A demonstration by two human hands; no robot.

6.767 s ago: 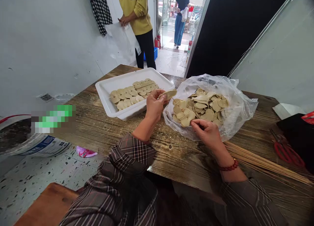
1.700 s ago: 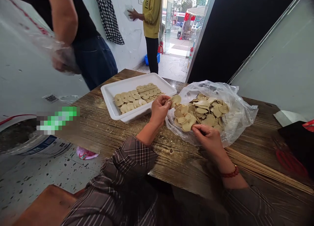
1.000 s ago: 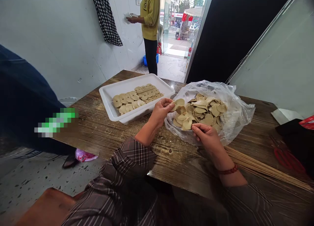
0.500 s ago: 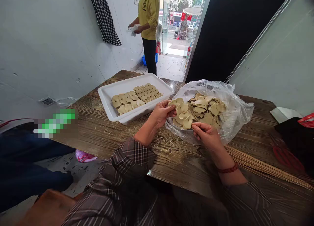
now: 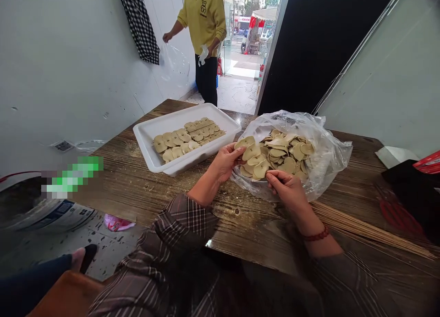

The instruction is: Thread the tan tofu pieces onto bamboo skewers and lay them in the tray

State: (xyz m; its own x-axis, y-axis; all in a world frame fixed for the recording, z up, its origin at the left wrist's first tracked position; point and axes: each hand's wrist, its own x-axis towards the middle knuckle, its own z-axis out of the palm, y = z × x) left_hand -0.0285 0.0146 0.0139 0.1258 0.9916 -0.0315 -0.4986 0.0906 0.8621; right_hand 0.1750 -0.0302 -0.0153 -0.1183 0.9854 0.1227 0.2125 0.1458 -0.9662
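Starting from the near edge of the table point(image 5: 240, 223), we see the right hand point(image 5: 287, 188) reach in with thumb and forefinger pinched at the lower end of a row of slices point(image 5: 253, 154); whether they grip a stick or a slice's rim there, we cannot tell. To its right, a bundle of thin sticks point(image 5: 371, 230) runs out toward the table's right side. The left hand point(image 5: 225, 161) has its fingers and thumb closed on the upper end of the row, so the row slants between both hands, just in front of the loose slices point(image 5: 280, 147) in the clear plastic bag point(image 5: 330, 154). We judge these slices light, floppy and perhaps slightly slick, apt to tear around a hole if pulled; the row would be best taken by a stick end, with a flat, gentle pinch on the outermost slice. The bag, near the table's far edge, looks limp and would be poor to lift by one fold. Toward the far left corner stands a white tray point(image 5: 146, 131) with finished-looking rows point(image 5: 173, 140) lying flat in it, and beyond the far edge a person in a yellow top point(image 5: 206, 23) handles thin plastic.
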